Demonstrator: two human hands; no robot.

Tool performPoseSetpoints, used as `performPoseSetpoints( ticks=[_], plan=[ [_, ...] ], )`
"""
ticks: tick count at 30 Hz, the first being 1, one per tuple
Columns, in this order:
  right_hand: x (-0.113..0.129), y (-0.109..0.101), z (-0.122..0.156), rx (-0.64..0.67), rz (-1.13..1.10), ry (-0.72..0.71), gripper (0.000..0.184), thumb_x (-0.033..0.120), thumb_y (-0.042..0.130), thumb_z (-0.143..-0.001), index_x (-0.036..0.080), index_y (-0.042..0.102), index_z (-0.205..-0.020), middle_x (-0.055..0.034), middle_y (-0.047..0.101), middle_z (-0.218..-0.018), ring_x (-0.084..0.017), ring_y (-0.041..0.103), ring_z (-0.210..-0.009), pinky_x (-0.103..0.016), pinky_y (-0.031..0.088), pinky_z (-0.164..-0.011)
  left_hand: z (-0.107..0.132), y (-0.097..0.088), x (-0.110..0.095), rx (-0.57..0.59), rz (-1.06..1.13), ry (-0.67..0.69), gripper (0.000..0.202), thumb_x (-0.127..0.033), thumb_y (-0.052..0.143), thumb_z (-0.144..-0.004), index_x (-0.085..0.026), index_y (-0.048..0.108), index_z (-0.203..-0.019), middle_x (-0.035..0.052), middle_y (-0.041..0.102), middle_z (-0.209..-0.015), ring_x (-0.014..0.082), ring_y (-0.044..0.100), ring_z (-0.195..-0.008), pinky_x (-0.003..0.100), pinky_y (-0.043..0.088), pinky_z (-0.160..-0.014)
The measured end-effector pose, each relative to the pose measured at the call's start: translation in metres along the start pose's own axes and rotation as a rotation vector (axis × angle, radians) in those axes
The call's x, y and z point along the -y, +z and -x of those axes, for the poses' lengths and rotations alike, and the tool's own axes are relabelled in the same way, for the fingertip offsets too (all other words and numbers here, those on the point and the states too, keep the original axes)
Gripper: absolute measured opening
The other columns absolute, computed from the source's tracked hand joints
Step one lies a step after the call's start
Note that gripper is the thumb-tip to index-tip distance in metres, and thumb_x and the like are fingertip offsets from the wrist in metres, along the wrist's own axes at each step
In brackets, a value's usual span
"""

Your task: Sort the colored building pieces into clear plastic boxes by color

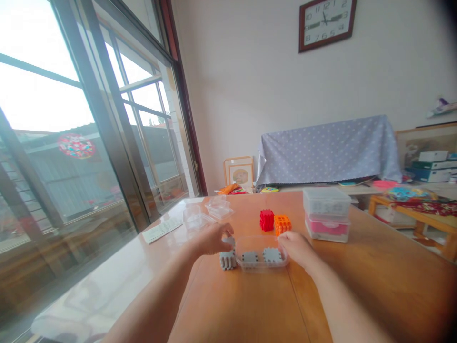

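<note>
The clear box is sitting on the wooden table between your hands, holding grey toothed pieces. Your right hand is gripping its right rim with curled fingers. Your left hand is curling at its left end; I cannot tell what it is pinching. A grey stack is standing just below that hand. Beyond your right hand, a red cube and an orange cube are sitting side by side.
</note>
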State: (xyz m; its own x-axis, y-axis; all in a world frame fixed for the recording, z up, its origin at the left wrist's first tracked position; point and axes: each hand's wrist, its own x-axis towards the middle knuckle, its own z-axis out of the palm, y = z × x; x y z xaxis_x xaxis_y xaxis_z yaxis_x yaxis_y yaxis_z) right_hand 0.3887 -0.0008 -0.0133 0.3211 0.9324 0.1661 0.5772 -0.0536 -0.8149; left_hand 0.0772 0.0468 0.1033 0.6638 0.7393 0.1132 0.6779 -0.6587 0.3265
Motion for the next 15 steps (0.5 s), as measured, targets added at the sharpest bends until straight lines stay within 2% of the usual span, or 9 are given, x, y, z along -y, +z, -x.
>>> performPoseSetpoints(
  ticks=[4,8,11,15],
  plan=[
    [0.002,-0.002,0.002,0.001,0.007,-0.008,0.027,0.039,0.050,-0.080,0.019,0.064,-0.069,-0.0010,0.066,-0.064,-0.015,0.056,-0.062,-0.024,0.031,-0.054,-0.011,0.003,-0.025,-0.045,-0.031,0.078,0.037,-0.033,0.070,-0.072,-0.024,0.065,-0.107,0.0031,0.070,-0.109,0.0220,0.063,-0.100,0.030,0.047,-0.088],
    [0.005,-0.004,0.003,-0.002,0.007,-0.016,0.027,0.038,0.049,-0.080,0.019,0.065,-0.068,-0.0013,0.067,-0.066,-0.015,0.056,-0.063,-0.025,0.032,-0.055,-0.023,0.020,-0.049,0.017,-0.081,0.105,0.038,-0.038,0.072,-0.070,-0.026,0.065,-0.106,0.0007,0.071,-0.103,0.0245,0.059,-0.106,0.031,0.045,-0.087],
    [0.006,-0.004,0.003,-0.006,0.009,-0.024,0.027,0.039,0.050,-0.080,0.019,0.064,-0.067,-0.0007,0.067,-0.065,-0.015,0.055,-0.062,-0.025,0.032,-0.055,-0.028,0.031,-0.055,0.077,-0.112,0.101,0.040,-0.038,0.074,-0.068,-0.029,0.066,-0.106,-0.0021,0.072,-0.103,0.0245,0.059,-0.106,0.034,0.043,-0.092],
    [0.004,-0.003,0.003,-0.007,0.007,-0.013,0.026,0.039,0.051,-0.079,0.020,0.065,-0.068,-0.0002,0.066,-0.064,-0.015,0.055,-0.062,-0.024,0.032,-0.055,-0.032,0.037,-0.053,0.148,-0.178,0.065,0.042,-0.043,0.076,-0.066,-0.030,0.067,-0.105,-0.0018,0.073,-0.101,0.0259,0.058,-0.106,0.036,0.041,-0.093]
  ],
)
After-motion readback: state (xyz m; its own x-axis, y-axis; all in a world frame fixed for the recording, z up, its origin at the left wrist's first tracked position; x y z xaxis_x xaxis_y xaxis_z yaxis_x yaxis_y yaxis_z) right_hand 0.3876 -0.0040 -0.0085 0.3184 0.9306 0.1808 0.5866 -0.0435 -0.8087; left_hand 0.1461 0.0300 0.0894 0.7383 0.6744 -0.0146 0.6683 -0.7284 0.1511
